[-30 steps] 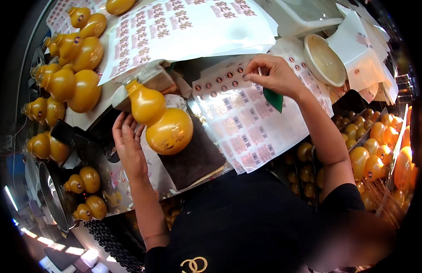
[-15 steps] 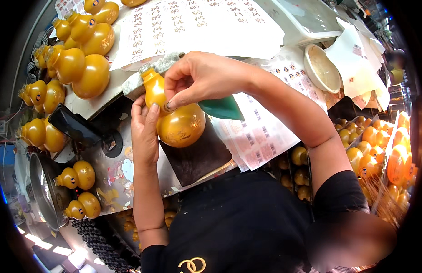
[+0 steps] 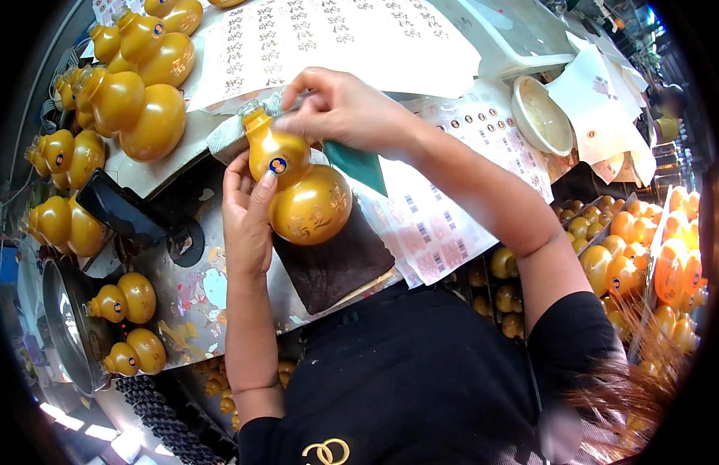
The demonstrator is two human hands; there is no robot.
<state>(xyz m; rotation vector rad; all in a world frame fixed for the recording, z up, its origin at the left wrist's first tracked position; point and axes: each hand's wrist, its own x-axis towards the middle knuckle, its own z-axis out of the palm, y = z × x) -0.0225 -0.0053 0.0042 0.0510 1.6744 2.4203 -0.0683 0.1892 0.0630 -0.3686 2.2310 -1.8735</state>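
The left hand [image 3: 247, 213] cupped the golden gourd bottle [image 3: 297, 186], which lay on a dark pad [image 3: 336, 260] on the table [image 3: 181, 294]. The right hand [image 3: 340, 108] pinched its neck, a green sheet [image 3: 359, 164] beneath the palm. A round blue sticker [image 3: 278, 164] marked the upper bulb. Sheets of small labels [image 3: 444, 209] lay just right; more gourds [image 3: 142, 101] stood left.

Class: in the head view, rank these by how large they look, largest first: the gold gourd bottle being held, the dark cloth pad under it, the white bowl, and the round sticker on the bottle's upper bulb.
1. Dark cloth pad
2. Gold gourd bottle, close to the pad, so that order is unsure
3. White bowl, though it lies farther from the camera
4. Round sticker
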